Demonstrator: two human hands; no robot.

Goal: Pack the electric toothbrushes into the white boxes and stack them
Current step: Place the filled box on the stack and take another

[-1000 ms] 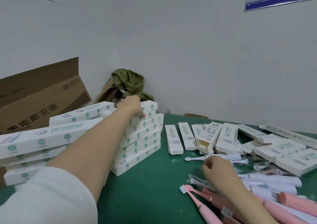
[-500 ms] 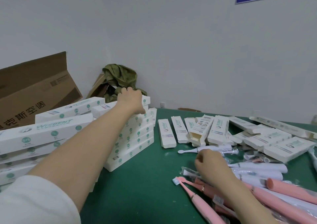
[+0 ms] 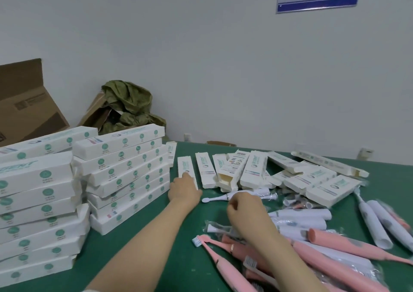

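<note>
Your left hand [image 3: 184, 192] lies on the near end of a flat box [image 3: 187, 165], fingers bent onto it; whether they grip it cannot be told. Your right hand [image 3: 244, 209] is curled, knuckles up, just over a white toothbrush [image 3: 220, 197] that lies across the table [image 3: 156, 236]; what it holds, if anything, is hidden. Judged step: taking an empty box to receive that brush. Take the box by its long edges, not its face, so the walls spring open instead of creasing. Lift it straight up, since the next box [image 3: 206, 171] lies just beside it and would drag along. Turn the open end toward your right hand and check that both flaps are clear before feeding the brush in. The pink toothbrushes [image 3: 335, 244] crowd your right forearm; keep it raised. The stack [image 3: 125, 168] at left steps outward toward its base, so seat the filled box squarely on the top one.
</note>
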